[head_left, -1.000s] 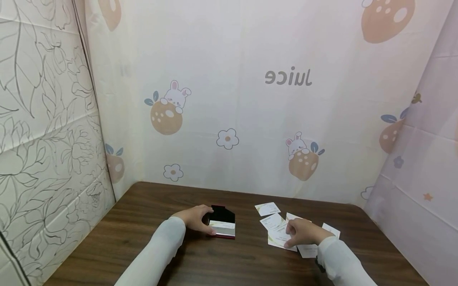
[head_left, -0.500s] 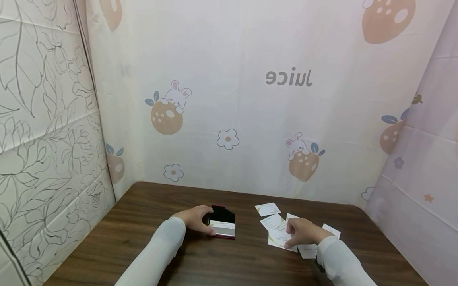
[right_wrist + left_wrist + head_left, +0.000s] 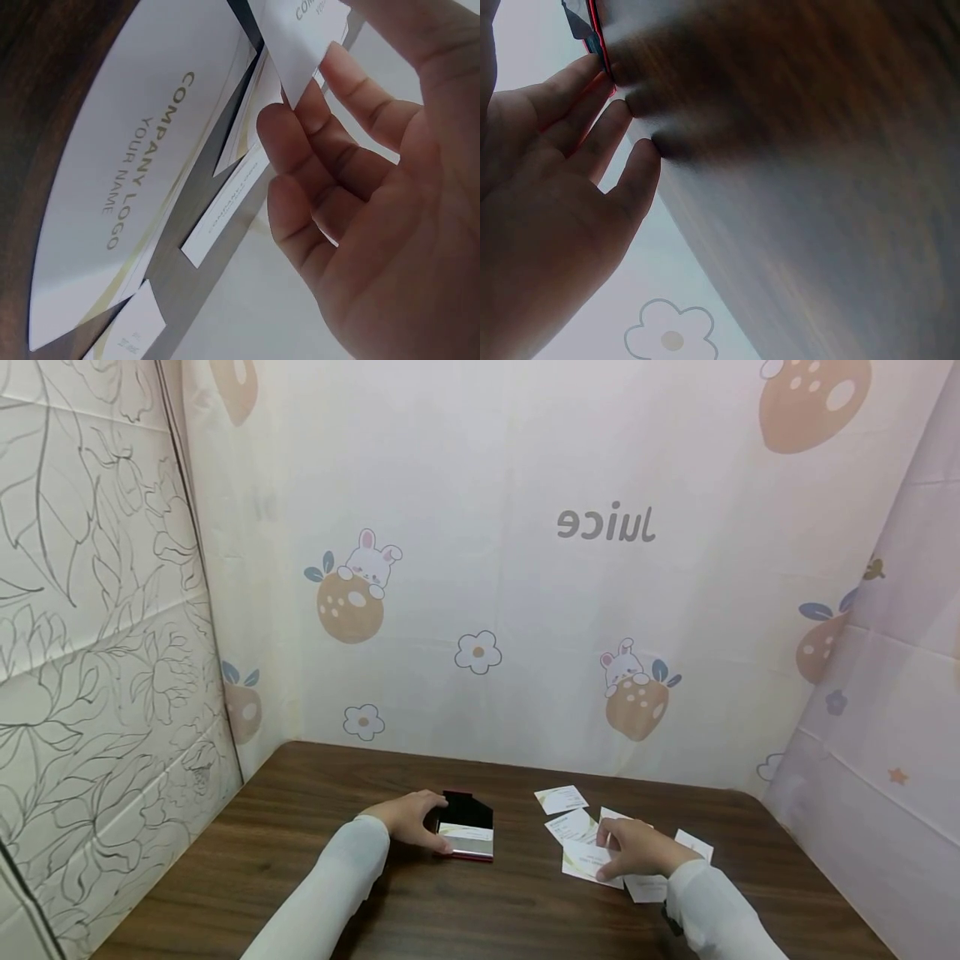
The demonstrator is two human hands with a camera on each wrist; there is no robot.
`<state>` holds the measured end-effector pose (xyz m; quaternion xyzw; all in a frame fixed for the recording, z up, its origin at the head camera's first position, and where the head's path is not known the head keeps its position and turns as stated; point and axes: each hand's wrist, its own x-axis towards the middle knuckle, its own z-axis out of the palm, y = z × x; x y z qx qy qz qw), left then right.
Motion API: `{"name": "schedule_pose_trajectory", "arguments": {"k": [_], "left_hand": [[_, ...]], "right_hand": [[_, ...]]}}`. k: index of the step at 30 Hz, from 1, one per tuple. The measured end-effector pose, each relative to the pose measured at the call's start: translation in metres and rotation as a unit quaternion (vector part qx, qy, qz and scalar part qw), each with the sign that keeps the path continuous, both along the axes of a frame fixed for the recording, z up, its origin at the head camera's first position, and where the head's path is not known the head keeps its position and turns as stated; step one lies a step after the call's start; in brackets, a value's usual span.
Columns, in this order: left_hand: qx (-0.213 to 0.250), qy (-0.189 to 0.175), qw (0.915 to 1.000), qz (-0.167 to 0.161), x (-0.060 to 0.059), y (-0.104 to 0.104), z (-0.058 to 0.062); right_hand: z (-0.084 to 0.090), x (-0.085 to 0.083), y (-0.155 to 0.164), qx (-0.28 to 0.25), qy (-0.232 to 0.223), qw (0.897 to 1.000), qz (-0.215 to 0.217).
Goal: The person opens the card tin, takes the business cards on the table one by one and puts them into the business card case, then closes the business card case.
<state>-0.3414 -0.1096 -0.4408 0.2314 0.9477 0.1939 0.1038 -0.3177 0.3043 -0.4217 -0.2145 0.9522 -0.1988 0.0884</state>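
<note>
An open card case (image 3: 467, 832) with a black lid, a silver body and a red rim lies on the dark wooden table (image 3: 300, 827). My left hand (image 3: 408, 818) grips its left side, thumb at the near edge. In the left wrist view the fingers (image 3: 592, 142) touch the case's red rim (image 3: 594, 34). Several white business cards (image 3: 561, 798) lie scattered to the right. My right hand (image 3: 637, 847) rests among them. In the right wrist view, thumb and fingertips (image 3: 322, 82) pinch one card (image 3: 300, 37) above a flat card (image 3: 135, 180) printed "COMPANY LOGO".
Printed cloth walls close the table in on the left (image 3: 97, 652), at the back (image 3: 525, 568) and on the right (image 3: 885, 735). More loose cards (image 3: 693, 843) lie just beyond my right wrist. Bare wood (image 3: 487, 902) stretches between my two sleeves.
My right hand's fingers have shifted slightly over the cards and drawn one up at its edge. The left hand and the card case have stayed put.
</note>
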Motion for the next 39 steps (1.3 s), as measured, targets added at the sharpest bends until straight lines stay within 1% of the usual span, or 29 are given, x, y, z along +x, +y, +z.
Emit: {"name": "schedule_pose_trajectory", "arguments": {"k": [5, 10, 13, 17, 22, 27, 30, 32, 36, 39], "left_hand": [[-0.003, 0.001, 1.0000, 0.001, -0.001, 0.000, 0.000], [-0.004, 0.000, 1.0000, 0.001, -0.003, 0.000, -0.001], [-0.003, 0.000, 1.0000, -0.002, -0.004, -0.001, 0.000], [-0.002, 0.001, 0.9999, -0.010, -0.003, -0.002, 0.000], [0.000, 0.002, 0.9999, -0.012, -0.003, -0.002, -0.001], [-0.002, 0.001, 1.0000, -0.006, -0.003, -0.002, -0.001], [-0.001, 0.000, 1.0000, -0.007, -0.003, -0.002, -0.001], [0.000, 0.000, 1.0000, -0.008, -0.002, -0.001, -0.001], [0.002, 0.000, 1.0000, -0.008, 0.001, -0.001, 0.001], [0.000, 0.001, 1.0000, -0.009, 0.001, -0.001, 0.001]], "right_hand": [[-0.001, 0.001, 0.005, -0.015, 0.024, 0.999, 0.026], [0.001, 0.001, 0.005, -0.033, 0.023, 0.998, 0.038], [0.003, 0.002, 0.004, -0.039, 0.014, 0.998, 0.041], [0.005, 0.003, 0.003, -0.057, -0.011, 0.997, 0.041], [0.005, 0.003, 0.003, -0.099, -0.045, 0.993, 0.042], [0.005, 0.000, 0.001, -0.134, -0.056, 0.988, 0.047], [0.006, -0.001, -0.002, -0.139, -0.051, 0.988, 0.048], [0.007, -0.001, -0.005, -0.137, -0.039, 0.989, 0.049], [0.008, -0.003, -0.012, -0.127, -0.003, 0.991, 0.049], [0.010, -0.005, -0.017, -0.127, 0.023, 0.990, 0.049]]}}
